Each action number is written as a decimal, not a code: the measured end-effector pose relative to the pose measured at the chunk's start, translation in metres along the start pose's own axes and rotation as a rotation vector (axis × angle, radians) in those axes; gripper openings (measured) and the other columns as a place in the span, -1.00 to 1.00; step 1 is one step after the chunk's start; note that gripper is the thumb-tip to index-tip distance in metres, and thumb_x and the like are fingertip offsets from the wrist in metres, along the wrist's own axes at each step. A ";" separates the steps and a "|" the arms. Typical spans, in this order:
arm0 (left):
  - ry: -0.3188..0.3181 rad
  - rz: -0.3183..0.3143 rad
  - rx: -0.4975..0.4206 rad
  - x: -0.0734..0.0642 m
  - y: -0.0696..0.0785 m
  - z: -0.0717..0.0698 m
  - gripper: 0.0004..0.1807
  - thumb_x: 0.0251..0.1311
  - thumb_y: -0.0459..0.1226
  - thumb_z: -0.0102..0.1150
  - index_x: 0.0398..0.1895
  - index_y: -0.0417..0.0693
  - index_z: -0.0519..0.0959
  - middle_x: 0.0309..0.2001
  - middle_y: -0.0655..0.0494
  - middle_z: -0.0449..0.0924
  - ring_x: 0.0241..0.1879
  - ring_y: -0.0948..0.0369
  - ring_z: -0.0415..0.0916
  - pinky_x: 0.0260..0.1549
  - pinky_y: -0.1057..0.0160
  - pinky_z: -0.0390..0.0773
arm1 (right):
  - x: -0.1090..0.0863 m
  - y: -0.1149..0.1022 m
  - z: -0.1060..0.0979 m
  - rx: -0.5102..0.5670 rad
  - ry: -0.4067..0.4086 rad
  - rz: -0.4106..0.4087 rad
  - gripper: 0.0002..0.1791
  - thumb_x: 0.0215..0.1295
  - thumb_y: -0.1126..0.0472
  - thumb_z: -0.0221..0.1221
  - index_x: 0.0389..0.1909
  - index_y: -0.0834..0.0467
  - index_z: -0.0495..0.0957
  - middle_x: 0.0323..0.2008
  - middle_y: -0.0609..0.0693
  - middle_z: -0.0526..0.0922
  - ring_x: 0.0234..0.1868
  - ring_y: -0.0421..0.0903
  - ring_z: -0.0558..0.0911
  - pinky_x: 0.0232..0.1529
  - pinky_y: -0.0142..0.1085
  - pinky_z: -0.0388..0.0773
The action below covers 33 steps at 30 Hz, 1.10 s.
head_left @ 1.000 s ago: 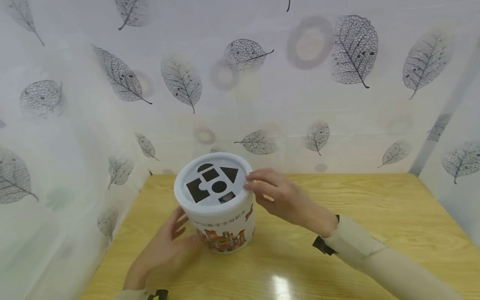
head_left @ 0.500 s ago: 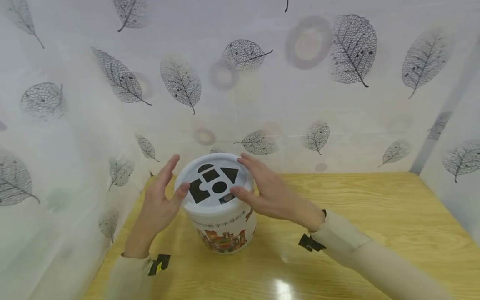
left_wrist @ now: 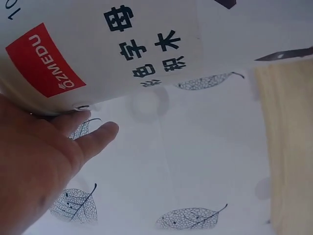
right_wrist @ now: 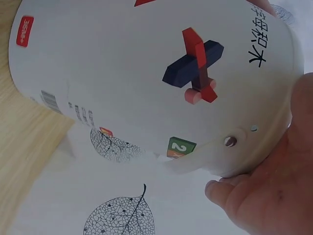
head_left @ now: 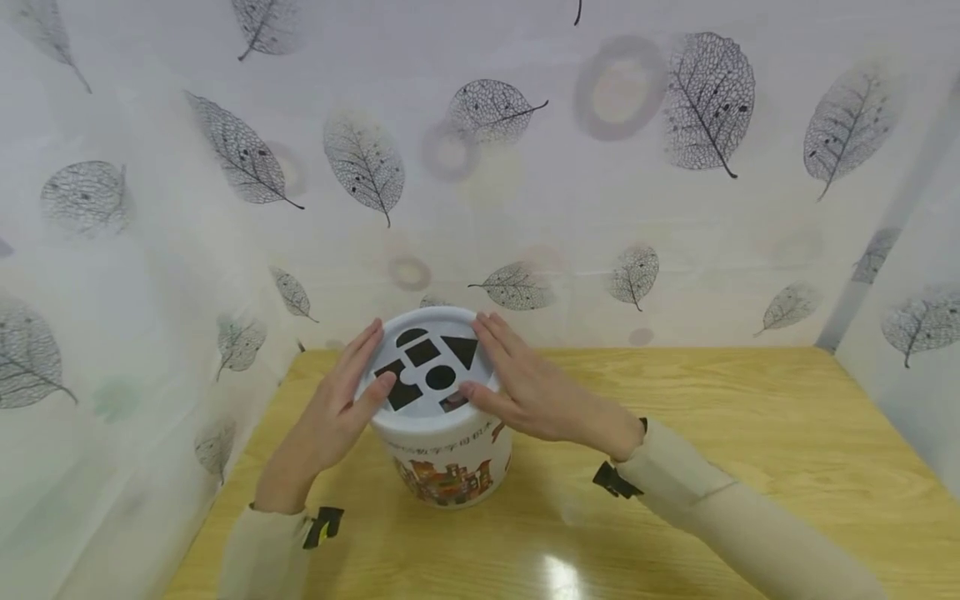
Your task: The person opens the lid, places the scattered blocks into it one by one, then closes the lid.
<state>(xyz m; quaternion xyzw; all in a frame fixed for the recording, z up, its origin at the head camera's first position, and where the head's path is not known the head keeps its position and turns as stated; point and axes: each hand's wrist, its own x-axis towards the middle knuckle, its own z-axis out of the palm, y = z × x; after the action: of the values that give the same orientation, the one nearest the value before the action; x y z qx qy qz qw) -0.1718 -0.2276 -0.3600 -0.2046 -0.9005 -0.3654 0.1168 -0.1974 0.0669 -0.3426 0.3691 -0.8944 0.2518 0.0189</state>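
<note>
A white bucket (head_left: pixel 450 479) printed with pictures of blocks and Chinese characters stands upright on the table. Its pale lid (head_left: pixel 429 406) has several dark shape-cut holes, a triangle and a circle among them. My left hand (head_left: pixel 326 421) grips the lid's left rim, thumb on top and fingers along the outer side. On the right rim, my right hand (head_left: pixel 543 400) holds on the same way. The left wrist view shows the bucket's red label (left_wrist: pixel 46 61) above the left hand's fingers. In the right wrist view, a rivet (right_wrist: pixel 230 141) and a translucent strip sit just below the lid.
The wood-grain table (head_left: pixel 712 450) extends to the right and in front of the bucket. Translucent leaf-printed sheets (head_left: pixel 570 183) enclose the back and both sides, close behind the bucket. Black bands (head_left: pixel 324 527) are on both wrists.
My left hand has risen from the bucket's lower side to the lid's left rim. My right hand has shifted from the rim's edge to gripping it, thumb on top. The bucket stays put.
</note>
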 end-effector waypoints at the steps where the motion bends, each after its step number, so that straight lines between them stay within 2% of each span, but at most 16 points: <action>1: 0.007 0.005 -0.005 -0.001 -0.001 0.000 -0.32 0.52 -0.14 -0.01 0.62 -0.05 0.11 0.66 0.05 -0.01 0.60 -0.14 0.02 0.49 -0.33 0.13 | 0.000 0.000 0.001 -0.024 0.003 -0.017 -0.06 0.57 -0.28 -0.13 0.64 0.25 -0.19 0.66 0.20 -0.22 0.68 0.10 -0.14 0.62 0.01 0.00; 6: 0.008 0.022 0.009 -0.004 -0.001 -0.002 -0.29 0.49 -0.17 0.02 0.63 -0.04 0.10 0.66 0.06 -0.03 0.58 -0.17 0.05 0.46 -0.34 0.20 | 0.000 0.000 0.005 -0.127 0.027 -0.089 -0.06 0.59 -0.32 -0.27 0.61 0.34 -0.18 0.64 0.31 -0.14 0.66 0.18 -0.09 0.61 -0.02 0.03; 8: 0.000 0.025 0.017 -0.004 0.000 -0.004 -0.28 0.48 -0.16 0.03 0.63 -0.02 0.09 0.66 0.04 -0.03 0.58 -0.20 0.06 0.43 -0.37 0.22 | 0.000 0.001 0.006 -0.133 0.033 -0.096 -0.05 0.59 -0.33 -0.32 0.61 0.35 -0.19 0.63 0.31 -0.14 0.66 0.19 -0.10 0.61 -0.02 0.03; 11: -0.003 0.027 -0.011 -0.004 -0.002 -0.003 -0.26 0.49 -0.10 0.05 0.64 0.01 0.07 0.66 0.00 -0.04 0.58 -0.22 0.04 0.41 -0.41 0.21 | 0.000 0.003 0.009 -0.097 0.043 -0.102 -0.02 0.56 -0.38 -0.35 0.62 0.31 -0.21 0.65 0.28 -0.19 0.67 0.18 -0.14 0.62 -0.01 0.01; 14: -0.034 0.032 -0.115 -0.007 -0.009 0.000 -0.09 0.43 0.13 0.11 0.67 0.05 -0.04 0.66 -0.10 -0.06 0.56 -0.25 0.06 0.41 -0.43 0.19 | -0.006 0.010 0.012 0.013 0.054 -0.080 0.03 0.50 -0.46 -0.36 0.64 0.25 -0.23 0.66 0.19 -0.28 0.67 0.16 -0.17 0.62 0.05 -0.02; 16: -0.068 0.025 -0.218 -0.010 -0.014 0.001 0.10 0.27 0.20 0.27 0.68 0.09 -0.13 0.66 -0.13 -0.08 0.55 -0.28 0.07 0.41 -0.39 0.20 | -0.013 0.017 0.017 0.099 0.071 -0.050 0.08 0.45 -0.51 -0.29 0.65 0.19 -0.23 0.67 0.13 -0.31 0.67 0.16 -0.14 0.60 0.12 0.00; 17: -0.088 0.012 -0.261 -0.012 -0.017 0.002 0.20 0.19 0.18 0.38 0.69 0.12 -0.18 0.65 -0.13 -0.08 0.55 -0.26 0.09 0.43 -0.29 0.25 | -0.016 0.020 0.019 0.135 0.082 -0.037 0.11 0.41 -0.53 -0.22 0.66 0.17 -0.23 0.67 0.12 -0.30 0.67 0.16 -0.12 0.59 0.15 0.01; 20: -0.123 -0.034 -0.347 -0.018 -0.021 0.003 0.39 -0.04 -0.07 0.63 0.69 0.18 -0.24 0.63 -0.11 0.02 0.51 -0.21 0.21 0.40 0.11 0.41 | -0.023 0.029 0.026 0.224 0.135 -0.052 0.17 0.33 -0.44 0.12 0.66 0.13 -0.20 0.66 0.11 -0.06 0.62 0.15 0.12 0.53 0.18 0.18; 22: -0.118 -0.074 -0.362 -0.021 -0.021 0.005 0.48 -0.19 -0.25 0.69 0.68 0.23 -0.23 0.62 -0.07 0.08 0.48 -0.15 0.29 0.33 0.35 0.44 | -0.025 0.033 0.030 0.264 0.164 -0.092 0.23 0.24 -0.28 0.33 0.66 0.10 -0.20 0.62 0.11 0.10 0.57 0.13 0.26 0.49 0.13 0.30; 23: -0.112 -0.091 -0.357 -0.021 -0.019 0.008 0.50 -0.24 -0.27 0.71 0.68 0.25 -0.22 0.61 -0.05 0.11 0.46 -0.12 0.34 0.30 0.43 0.43 | -0.027 0.034 0.030 0.286 0.173 -0.105 0.25 0.20 -0.20 0.40 0.67 0.09 -0.21 0.60 0.10 0.16 0.54 0.12 0.31 0.48 0.10 0.34; 26: -0.082 -0.124 -0.347 -0.022 -0.010 0.018 0.51 -0.29 -0.24 0.73 0.68 0.27 -0.19 0.60 0.00 0.15 0.41 -0.07 0.41 0.27 0.41 0.47 | -0.035 0.038 0.028 0.339 0.169 -0.080 0.33 0.11 -0.08 0.50 0.67 0.02 -0.26 0.57 0.10 0.21 0.50 0.13 0.38 0.44 0.09 0.39; 28: -0.067 -0.115 -0.352 -0.021 -0.001 0.028 0.51 -0.30 -0.16 0.73 0.67 0.28 -0.18 0.60 0.05 0.18 0.42 -0.01 0.42 0.28 0.33 0.50 | -0.044 0.043 0.022 0.356 0.157 -0.040 0.39 0.06 -0.07 0.53 0.67 -0.03 -0.29 0.56 0.12 0.24 0.48 0.17 0.40 0.43 0.12 0.39; 33: -0.048 0.006 -0.400 -0.009 0.024 0.060 0.44 -0.22 -0.09 0.69 0.67 0.31 -0.16 0.59 0.20 0.19 0.51 0.12 0.29 0.30 0.16 0.52 | -0.068 0.068 -0.001 0.407 0.160 -0.037 0.47 -0.09 0.10 0.61 0.67 0.00 -0.26 0.52 0.19 0.29 0.38 0.21 0.51 0.34 0.10 0.50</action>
<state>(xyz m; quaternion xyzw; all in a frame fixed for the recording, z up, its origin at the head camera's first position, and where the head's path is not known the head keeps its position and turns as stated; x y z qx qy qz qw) -0.1565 -0.1723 -0.3904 -0.2352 -0.8120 -0.5316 0.0532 -0.1937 0.1522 -0.3865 0.3605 -0.8139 0.4552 0.0198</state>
